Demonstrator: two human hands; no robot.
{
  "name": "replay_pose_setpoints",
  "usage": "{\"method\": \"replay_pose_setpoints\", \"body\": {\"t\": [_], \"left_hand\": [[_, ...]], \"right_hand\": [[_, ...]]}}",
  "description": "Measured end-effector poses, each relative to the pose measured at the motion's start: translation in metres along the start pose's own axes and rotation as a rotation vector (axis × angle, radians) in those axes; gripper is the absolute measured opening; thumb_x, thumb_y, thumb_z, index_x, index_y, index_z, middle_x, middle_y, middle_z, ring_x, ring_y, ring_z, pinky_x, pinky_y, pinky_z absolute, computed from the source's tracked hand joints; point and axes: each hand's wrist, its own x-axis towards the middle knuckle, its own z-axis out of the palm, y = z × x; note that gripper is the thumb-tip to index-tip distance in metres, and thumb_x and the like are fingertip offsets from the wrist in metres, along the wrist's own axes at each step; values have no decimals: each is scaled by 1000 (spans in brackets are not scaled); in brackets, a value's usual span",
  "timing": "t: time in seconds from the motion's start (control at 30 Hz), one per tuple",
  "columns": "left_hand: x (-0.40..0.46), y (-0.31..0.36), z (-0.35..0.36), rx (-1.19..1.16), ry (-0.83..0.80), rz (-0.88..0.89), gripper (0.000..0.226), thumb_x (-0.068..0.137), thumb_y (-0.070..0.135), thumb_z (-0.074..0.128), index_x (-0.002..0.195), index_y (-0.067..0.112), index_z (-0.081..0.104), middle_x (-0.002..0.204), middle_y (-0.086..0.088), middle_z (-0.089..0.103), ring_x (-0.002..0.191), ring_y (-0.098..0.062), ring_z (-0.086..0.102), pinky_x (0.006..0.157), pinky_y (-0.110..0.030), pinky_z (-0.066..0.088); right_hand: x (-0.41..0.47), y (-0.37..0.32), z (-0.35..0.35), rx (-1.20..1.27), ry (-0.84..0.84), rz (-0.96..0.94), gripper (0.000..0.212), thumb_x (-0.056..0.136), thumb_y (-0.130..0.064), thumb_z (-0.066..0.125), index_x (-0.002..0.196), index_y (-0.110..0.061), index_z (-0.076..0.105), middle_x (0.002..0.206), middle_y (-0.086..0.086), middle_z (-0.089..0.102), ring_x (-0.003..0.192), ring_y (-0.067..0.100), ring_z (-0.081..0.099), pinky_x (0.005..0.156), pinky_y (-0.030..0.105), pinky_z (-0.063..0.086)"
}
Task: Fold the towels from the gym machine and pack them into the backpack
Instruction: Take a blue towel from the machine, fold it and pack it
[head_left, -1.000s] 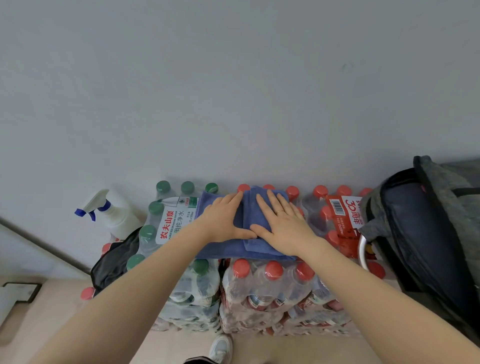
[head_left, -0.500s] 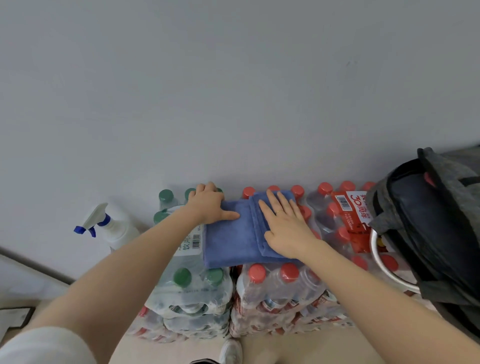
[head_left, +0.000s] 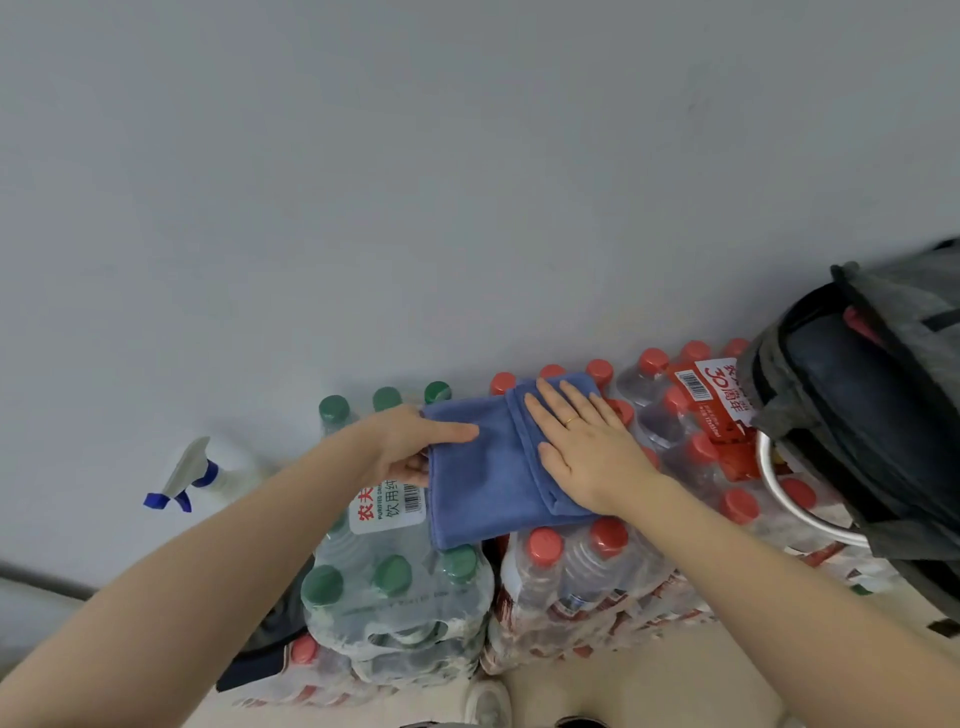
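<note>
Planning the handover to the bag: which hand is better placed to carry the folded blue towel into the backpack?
Probably the right hand: it lies flat on the folded blue towel, nearer the open dark grey backpack. The left hand grips the far edge.

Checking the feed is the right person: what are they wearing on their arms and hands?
Both forearms are bare, with no sleeves or gloves showing. The right hand wears a thin gold-coloured ring on one finger. The left hand shows no ring, watch or band.
</note>
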Motion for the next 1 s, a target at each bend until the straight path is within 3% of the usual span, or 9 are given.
{"method": "replay_pose_setpoints", "body": {"t": [0.17,0.33,0.47,0.53,0.63,0.73,0.87,0.93,1.0], "left_hand": [[-15,-13,8,-164,0,139,35,83,12,65,116,5,55,108,-10,67,96,-24,66,83,-33,56],[-20,25,46,-250,76,386,39,87,5,58,116,14,34,77,-6,60,43,-5,58,44,-18,49],[-4,42,78,-166,82,499,43,88,3,56,113,16,25,66,-8,55,35,-4,52,43,-15,47],[5,44,90,-94,80,539,44,87,2,57,110,15,22,61,-6,55,37,-4,53,46,-16,49],[19,38,102,12,77,529,42,87,6,58,108,16,23,60,-4,57,43,-5,55,55,-20,51],[25,31,102,135,32,562,20,91,2,46,100,12,32,67,-5,59,57,-12,60,67,-27,53],[27,24,93,628,-3,853,8,80,20,55,81,17,48,88,-2,61,80,-15,56,78,-28,45],[33,18,89,913,24,1022,42,72,50,49,93,15,58,110,-5,61,104,-17,53,94,-28,38],[36,15,86,1092,18,1006,73,64,70,41,116,20,53,146,-6,37,137,-21,29,111,-35,22]], "right_hand": [[-1,-3,1,-14,72,35,78,78,-48,3,146,-16,23,155,8,17,144,27,15,117,41,6],[-9,-8,2,-64,301,109,51,75,-45,45,111,-13,63,123,14,59,113,34,52,93,44,35],[-25,-7,-11,596,323,204,16,82,-7,53,96,-12,60,91,2,61,86,21,56,73,29,43],[-27,3,-18,1025,283,323,26,86,4,41,91,-14,60,81,-4,63,79,13,59,73,22,45],[-27,18,-28,1424,310,472,22,95,-10,39,86,-17,58,73,2,62,64,13,56,64,24,43],[-33,27,-30,1094,185,434,14,89,-33,56,98,-22,53,82,-1,60,72,10,56,69,28,44],[-36,27,-26,807,87,271,55,78,-15,65,127,-18,38,98,1,56,70,2,50,65,18,39],[-40,30,-21,790,88,259,62,78,-14,65,131,-18,34,114,0,46,90,6,49,81,20,41],[-46,36,-17,805,55,291,64,79,-19,68,131,-20,31,123,-3,34,113,10,39,98,27,37]]}}
